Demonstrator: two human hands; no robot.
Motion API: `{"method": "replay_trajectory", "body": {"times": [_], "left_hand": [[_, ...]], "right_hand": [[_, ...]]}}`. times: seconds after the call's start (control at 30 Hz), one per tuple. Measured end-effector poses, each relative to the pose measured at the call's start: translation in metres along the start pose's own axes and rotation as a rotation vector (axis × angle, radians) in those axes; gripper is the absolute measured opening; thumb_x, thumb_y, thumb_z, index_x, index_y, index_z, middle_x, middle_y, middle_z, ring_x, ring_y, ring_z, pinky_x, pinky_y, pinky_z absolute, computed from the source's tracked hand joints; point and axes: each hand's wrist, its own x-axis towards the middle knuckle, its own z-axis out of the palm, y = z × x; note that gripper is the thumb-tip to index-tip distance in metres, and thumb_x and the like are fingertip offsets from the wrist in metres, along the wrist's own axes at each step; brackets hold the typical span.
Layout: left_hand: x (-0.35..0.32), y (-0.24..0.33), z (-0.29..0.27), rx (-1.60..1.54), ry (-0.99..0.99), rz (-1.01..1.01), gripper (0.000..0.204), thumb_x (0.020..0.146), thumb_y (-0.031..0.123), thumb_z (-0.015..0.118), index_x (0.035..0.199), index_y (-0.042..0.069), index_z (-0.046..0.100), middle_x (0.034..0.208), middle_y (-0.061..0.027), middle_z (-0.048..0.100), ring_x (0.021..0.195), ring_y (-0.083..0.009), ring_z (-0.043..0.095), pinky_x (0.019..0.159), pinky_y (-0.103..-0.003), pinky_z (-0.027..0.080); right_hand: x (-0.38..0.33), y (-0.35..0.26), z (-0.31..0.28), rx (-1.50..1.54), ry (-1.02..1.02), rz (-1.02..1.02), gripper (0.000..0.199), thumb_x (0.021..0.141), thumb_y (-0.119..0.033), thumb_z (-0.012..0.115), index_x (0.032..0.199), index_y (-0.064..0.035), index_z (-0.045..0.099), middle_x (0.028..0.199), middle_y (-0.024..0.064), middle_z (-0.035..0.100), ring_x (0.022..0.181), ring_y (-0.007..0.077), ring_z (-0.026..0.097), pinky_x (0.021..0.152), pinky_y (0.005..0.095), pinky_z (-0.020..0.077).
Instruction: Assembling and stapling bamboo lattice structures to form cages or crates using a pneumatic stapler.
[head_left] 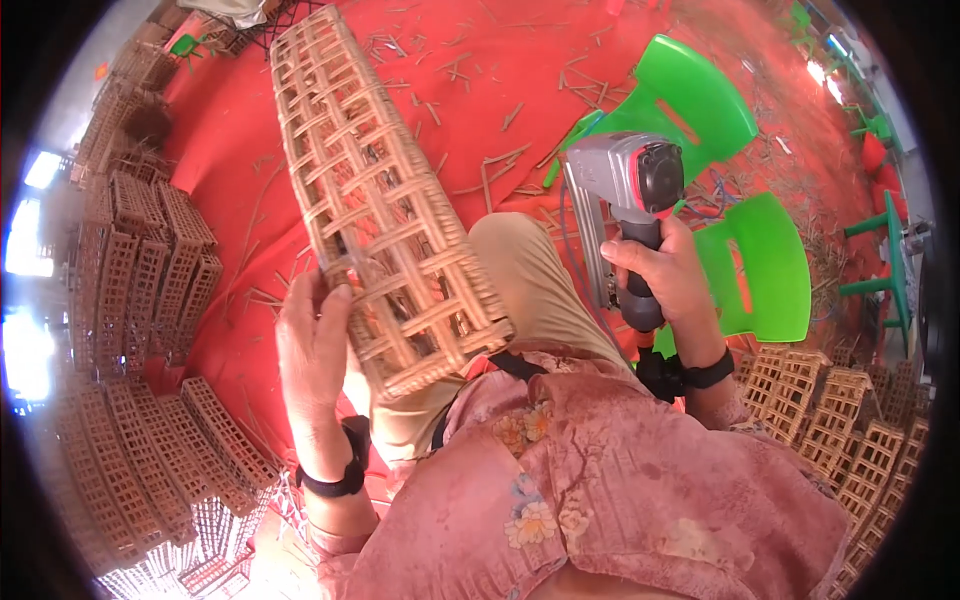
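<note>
A long, narrow woven wicker basket (385, 215) with an open lattice side slants across my lap, its far end pointing up and left. At its near left edge, my left hand (316, 335) is closed on the rim, thumb on the lattice and the other fingers partly hidden behind it. On the right, my right hand (668, 270) is wrapped around the black grip of a grey and black pneumatic nail gun (625, 180). The nail gun is held up beside my knee, apart from the basket. Whether a finger rests on its trigger I cannot tell.
Stacks of similar wicker baskets (150, 260) stand at the left, with more baskets (850, 420) at the lower right. Two bright green plastic chairs (765, 265) are just beyond the nail gun. Cut wicker scraps (490, 175) litter the red floor covering (235, 190).
</note>
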Motion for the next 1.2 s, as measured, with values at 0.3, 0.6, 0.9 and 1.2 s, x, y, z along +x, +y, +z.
{"method": "replay_trajectory", "body": {"times": [0.3,0.6,0.9,1.2], "left_hand": [[0.028,0.050,-0.014,0.613,-0.010,0.432,0.025,0.087,0.015,0.071,0.107,0.001,0.066,0.094,-0.0119,0.065,0.081,-0.0199,0.066,0.071,-0.032,0.051],[0.110,0.075,0.036,0.496,-0.436,1.021,0.045,0.080,0.013,0.069,0.124,0.012,0.063,0.125,-0.0101,0.060,0.116,-0.0322,0.054,0.100,-0.044,0.040],[0.147,0.097,0.072,0.410,-0.664,1.083,0.037,0.082,0.013,0.069,0.119,0.010,0.067,0.124,-0.0110,0.061,0.118,-0.0321,0.055,0.101,-0.042,0.042],[0.170,0.112,0.093,0.377,-0.845,1.268,0.030,0.080,0.023,0.071,0.105,0.006,0.070,0.102,-0.0091,0.068,0.098,-0.0301,0.063,0.086,-0.041,0.048]], "right_hand": [[-0.001,0.008,-0.005,0.065,0.049,0.046,0.032,0.078,-0.010,0.077,0.104,-0.0048,0.059,0.074,-0.0003,0.059,0.056,0.0072,0.052,0.051,0.0248,0.0422],[-0.009,0.011,-0.008,0.073,0.104,0.117,0.035,0.076,-0.009,0.078,0.105,-0.0053,0.059,0.075,-0.0016,0.058,0.059,0.0071,0.053,0.052,0.0250,0.0423],[-0.004,0.015,-0.004,0.229,0.022,0.096,0.056,0.067,-0.014,0.089,0.114,-0.0062,0.059,0.083,-0.0039,0.057,0.074,0.0064,0.054,0.064,0.0246,0.0448],[-0.003,0.009,-0.002,0.311,-0.100,0.152,0.066,0.064,-0.007,0.089,0.121,-0.0064,0.056,0.083,-0.0034,0.057,0.076,0.0072,0.054,0.068,0.0252,0.0459]]}}
